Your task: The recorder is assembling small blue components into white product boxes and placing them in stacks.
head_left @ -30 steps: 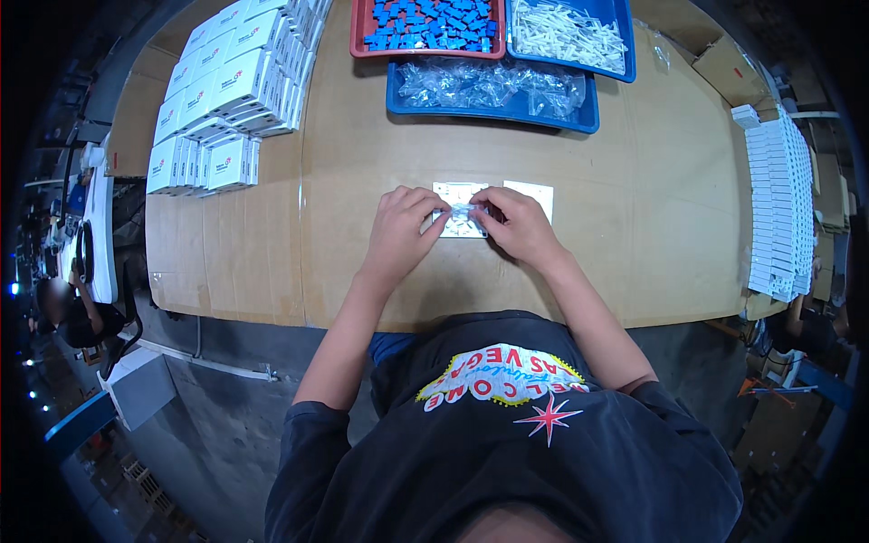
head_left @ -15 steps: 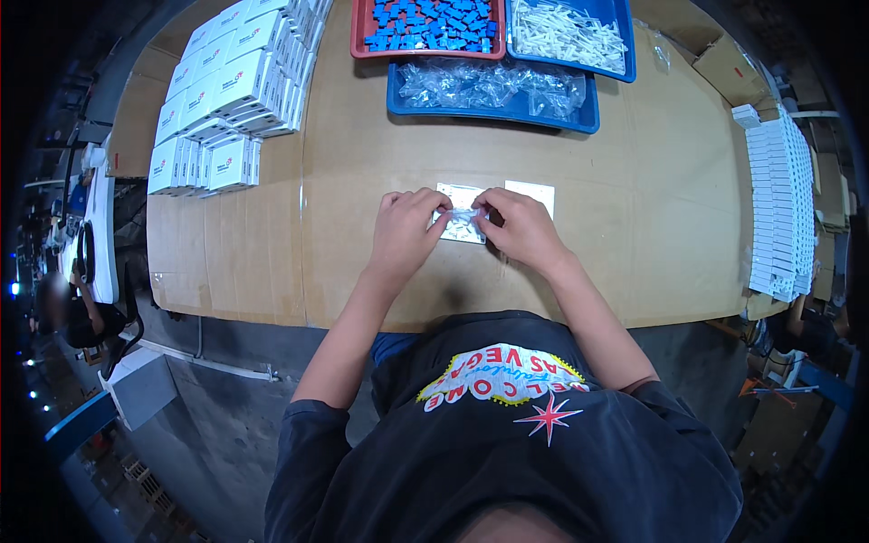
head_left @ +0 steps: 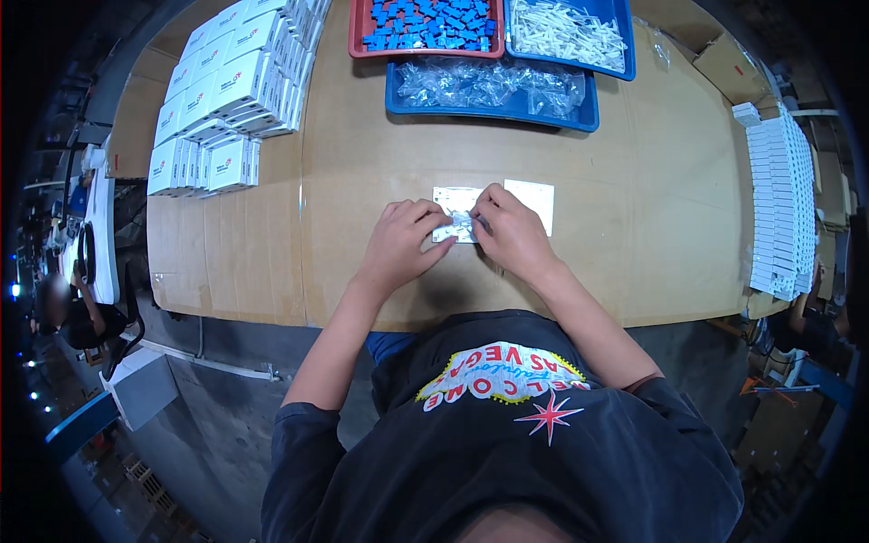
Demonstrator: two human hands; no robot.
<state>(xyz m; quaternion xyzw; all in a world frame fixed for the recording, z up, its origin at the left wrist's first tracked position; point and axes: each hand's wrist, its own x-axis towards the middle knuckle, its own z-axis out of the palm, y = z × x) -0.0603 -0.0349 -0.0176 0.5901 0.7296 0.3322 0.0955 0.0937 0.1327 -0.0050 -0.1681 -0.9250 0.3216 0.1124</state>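
Note:
My left hand (head_left: 403, 244) and my right hand (head_left: 511, 233) meet at the middle of the brown table (head_left: 634, 226). Between their fingertips they pinch a small clear plastic bag (head_left: 462, 223) with a small part inside. Under the hands lie two white cards (head_left: 532, 195) side by side, partly covered by my fingers. What is inside the bag is too small to tell.
At the far edge stand a red tray of blue parts (head_left: 425, 23), a blue tray of white parts (head_left: 570, 27) and a blue tray of clear bags (head_left: 493, 86). Small white boxes (head_left: 217, 109) are stacked far left. A row of white boxes (head_left: 778, 199) lines the right edge.
Both hands stay at the same spot; the fingers have shifted slightly on the small clear bag.

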